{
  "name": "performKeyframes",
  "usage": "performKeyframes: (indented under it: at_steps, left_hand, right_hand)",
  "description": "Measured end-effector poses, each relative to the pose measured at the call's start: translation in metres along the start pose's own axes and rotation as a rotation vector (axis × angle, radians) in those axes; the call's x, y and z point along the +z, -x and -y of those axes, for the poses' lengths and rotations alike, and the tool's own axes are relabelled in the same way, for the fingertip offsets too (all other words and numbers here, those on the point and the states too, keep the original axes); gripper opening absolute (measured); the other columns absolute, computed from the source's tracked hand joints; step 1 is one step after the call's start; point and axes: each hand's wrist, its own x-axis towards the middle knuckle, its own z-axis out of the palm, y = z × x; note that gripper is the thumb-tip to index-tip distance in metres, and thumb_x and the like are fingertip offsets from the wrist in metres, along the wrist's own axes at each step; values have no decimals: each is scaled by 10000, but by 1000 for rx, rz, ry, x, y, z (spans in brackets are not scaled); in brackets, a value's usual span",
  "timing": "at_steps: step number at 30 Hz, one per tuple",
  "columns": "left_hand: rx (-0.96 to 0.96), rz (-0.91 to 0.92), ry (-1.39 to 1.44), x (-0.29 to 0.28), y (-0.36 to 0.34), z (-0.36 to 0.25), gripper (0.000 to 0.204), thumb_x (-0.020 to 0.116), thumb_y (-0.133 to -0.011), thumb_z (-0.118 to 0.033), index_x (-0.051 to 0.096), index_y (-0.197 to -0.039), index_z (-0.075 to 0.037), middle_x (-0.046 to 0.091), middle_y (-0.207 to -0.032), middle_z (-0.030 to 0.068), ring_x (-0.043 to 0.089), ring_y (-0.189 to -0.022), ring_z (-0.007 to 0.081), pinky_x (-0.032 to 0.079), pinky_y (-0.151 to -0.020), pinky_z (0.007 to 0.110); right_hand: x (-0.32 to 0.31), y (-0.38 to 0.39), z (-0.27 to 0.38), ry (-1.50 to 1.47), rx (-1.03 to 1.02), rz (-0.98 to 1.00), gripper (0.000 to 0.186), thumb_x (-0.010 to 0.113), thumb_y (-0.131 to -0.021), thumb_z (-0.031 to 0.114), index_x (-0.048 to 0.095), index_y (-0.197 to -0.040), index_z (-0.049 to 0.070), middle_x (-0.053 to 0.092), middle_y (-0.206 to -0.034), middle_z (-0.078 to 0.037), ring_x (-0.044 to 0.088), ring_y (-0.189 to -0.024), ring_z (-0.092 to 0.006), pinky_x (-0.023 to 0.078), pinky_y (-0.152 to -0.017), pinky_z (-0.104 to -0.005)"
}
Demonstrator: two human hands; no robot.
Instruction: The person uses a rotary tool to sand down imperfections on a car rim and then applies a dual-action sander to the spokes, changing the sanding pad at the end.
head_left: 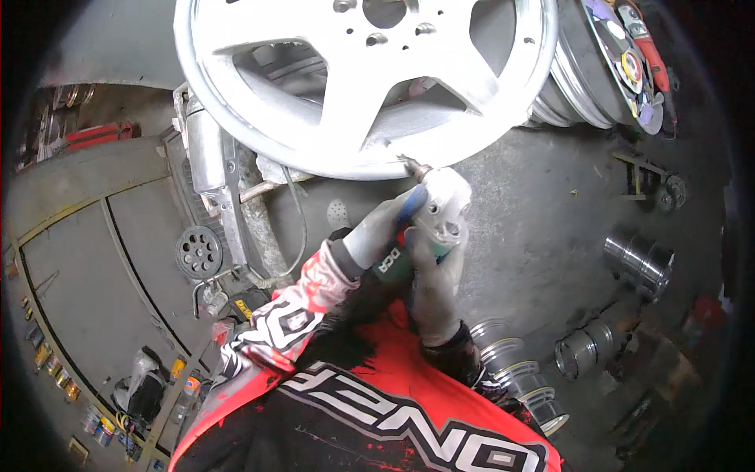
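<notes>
Both my gloved hands are closed round a handheld power grinder (450,197) with a pale metal head and a dark green body. My left hand (373,232) grips it from the left, a blue patch showing on the glove. From the right, my right hand (437,291) wraps the body lower down; some of its fingers are hidden. A thin metal bit (411,163) points up and left from the grinder's head. Its tip is at the near rim of a white-silver spoked car wheel (344,102); whether it touches is unclear.
Behind the wheel at right, more wheels (578,82) carry a red angle grinder (653,55) and discs. Metal wheels (503,354) stand on the floor at lower right, with a shiny barrel (638,263) farther right. At left are a metal stand (228,181) and a round holed plate (199,252).
</notes>
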Motion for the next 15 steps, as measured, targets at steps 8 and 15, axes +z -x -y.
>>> performKeyframes:
  at_steps: [8, 15]
  left_hand:
    - [-90, 145, -130, 24, -40, 6, 530, 460, -1115, -391, 503, -1472, -2, 604, -1384, 61, 554, -1266, 155, 430, -1107, 341]
    - [-17, 104, -248, 14, -32, 18, 436, 476, -1109, -351, 623, -1301, 12, 676, -1256, 52, 605, -1126, 123, 472, -1025, 314]
  right_hand:
    - [-36, -9, -13, -32, -95, -145, 608, 677, -955, 49, 369, -1477, 0, 531, -1342, -115, 558, -1199, -180, 485, -1020, -340]
    - [-38, -2, -22, -17, -139, -220, 622, 692, -938, 15, 368, -1469, 14, 535, -1325, -108, 568, -1182, -187, 494, -1010, -344]
